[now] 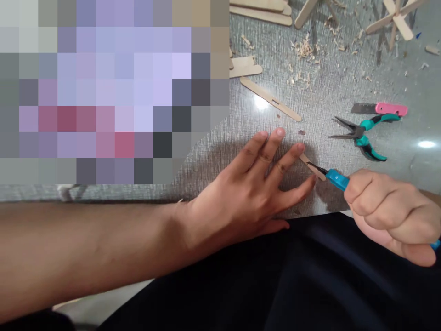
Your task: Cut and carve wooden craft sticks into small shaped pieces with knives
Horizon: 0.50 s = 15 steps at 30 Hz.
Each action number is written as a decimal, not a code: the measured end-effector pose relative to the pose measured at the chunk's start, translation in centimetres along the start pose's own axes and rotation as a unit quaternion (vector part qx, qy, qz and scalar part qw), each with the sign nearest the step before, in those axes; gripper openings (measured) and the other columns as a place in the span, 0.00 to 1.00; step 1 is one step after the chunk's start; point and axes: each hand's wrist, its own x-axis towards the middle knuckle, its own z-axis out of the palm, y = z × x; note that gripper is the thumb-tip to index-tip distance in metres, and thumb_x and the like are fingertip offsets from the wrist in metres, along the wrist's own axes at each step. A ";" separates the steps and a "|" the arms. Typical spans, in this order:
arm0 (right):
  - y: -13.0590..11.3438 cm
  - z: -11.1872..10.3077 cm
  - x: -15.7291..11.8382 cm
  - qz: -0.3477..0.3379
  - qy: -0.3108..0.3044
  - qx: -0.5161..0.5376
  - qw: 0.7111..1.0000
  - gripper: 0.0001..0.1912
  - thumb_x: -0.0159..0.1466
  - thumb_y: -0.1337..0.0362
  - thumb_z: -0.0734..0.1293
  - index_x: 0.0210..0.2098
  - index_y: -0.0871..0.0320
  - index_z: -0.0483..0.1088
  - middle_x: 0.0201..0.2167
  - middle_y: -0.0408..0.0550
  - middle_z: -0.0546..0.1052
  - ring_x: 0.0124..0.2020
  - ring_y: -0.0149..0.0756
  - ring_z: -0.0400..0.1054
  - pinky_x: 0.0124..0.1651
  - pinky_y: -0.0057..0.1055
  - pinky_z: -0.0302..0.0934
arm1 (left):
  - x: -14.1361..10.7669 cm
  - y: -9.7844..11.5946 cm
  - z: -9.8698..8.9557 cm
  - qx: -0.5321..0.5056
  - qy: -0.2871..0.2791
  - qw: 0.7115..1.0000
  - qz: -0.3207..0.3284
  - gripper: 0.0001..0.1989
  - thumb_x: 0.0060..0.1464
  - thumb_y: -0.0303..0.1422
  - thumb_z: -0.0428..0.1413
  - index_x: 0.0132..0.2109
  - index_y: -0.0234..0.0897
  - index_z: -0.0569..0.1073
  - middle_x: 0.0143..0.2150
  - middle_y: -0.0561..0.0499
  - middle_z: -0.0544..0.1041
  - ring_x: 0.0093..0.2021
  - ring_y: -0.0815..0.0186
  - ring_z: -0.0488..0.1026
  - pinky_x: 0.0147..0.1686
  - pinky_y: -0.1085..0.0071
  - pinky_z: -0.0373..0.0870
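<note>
My left hand [246, 186] lies palm down with its fingers spread. Its fingers press at the side and upper end of a wooden craft stick [320, 174], partly hidden beneath them. In a closed fist, my right hand [392, 211] grips a blue craft knife [336, 179]; its dark blade touches the stick near a narrow slot or cut. Just beyond my left fingertips rests another craft stick [255, 86], with a short slot cut into it.
Teal-and-black needle-nose pliers [360, 132] and a pink-handled folding blade [391, 109] lie to the right. Wood shavings [306, 48] are scattered farther back. Stacked craft sticks [263, 14] and an interlocked stick assembly [398, 18] stand at the far edge. The upper left is blurred out.
</note>
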 end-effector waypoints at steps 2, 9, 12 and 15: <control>-0.1 0.2 0.2 0.001 -0.022 -0.005 1.000 0.28 0.73 0.43 0.76 0.28 0.50 0.62 0.24 0.38 0.63 0.22 0.33 0.61 0.29 0.37 0.57 | -0.1 0.0 -0.4 0.011 -0.017 1.000 0.017 0.69 0.48 0.68 0.78 0.86 0.48 0.59 0.89 0.25 0.59 0.86 0.19 0.60 0.83 0.28 0.63; -0.6 0.9 -0.9 -0.050 -0.021 0.062 0.997 0.33 0.82 0.51 0.69 0.24 0.52 0.53 0.22 0.34 0.53 0.20 0.28 0.46 0.30 0.37 0.46 | -0.6 0.3 -1.3 0.025 -0.041 0.999 0.013 0.68 0.54 0.67 0.76 0.89 0.45 0.56 0.89 0.26 0.60 0.85 0.18 0.61 0.82 0.27 0.64; -0.9 0.3 -1.5 -0.071 -0.005 0.113 0.991 0.34 0.86 0.63 0.59 0.21 0.51 0.50 0.21 0.36 0.53 0.21 0.30 0.43 0.31 0.42 0.43 | -0.7 0.5 -1.5 0.024 -0.050 0.998 0.015 0.69 0.56 0.68 0.74 0.90 0.44 0.54 0.89 0.26 0.61 0.85 0.18 0.61 0.83 0.29 0.63; -1.2 -0.2 -2.1 -0.048 -0.016 0.132 0.990 0.34 0.86 0.64 0.57 0.21 0.50 0.49 0.22 0.37 0.55 0.22 0.31 0.44 0.32 0.44 0.40 | -0.7 0.5 -1.8 0.020 -0.060 0.998 0.012 0.69 0.58 0.68 0.73 0.90 0.43 0.52 0.89 0.26 0.60 0.86 0.19 0.61 0.84 0.31 0.60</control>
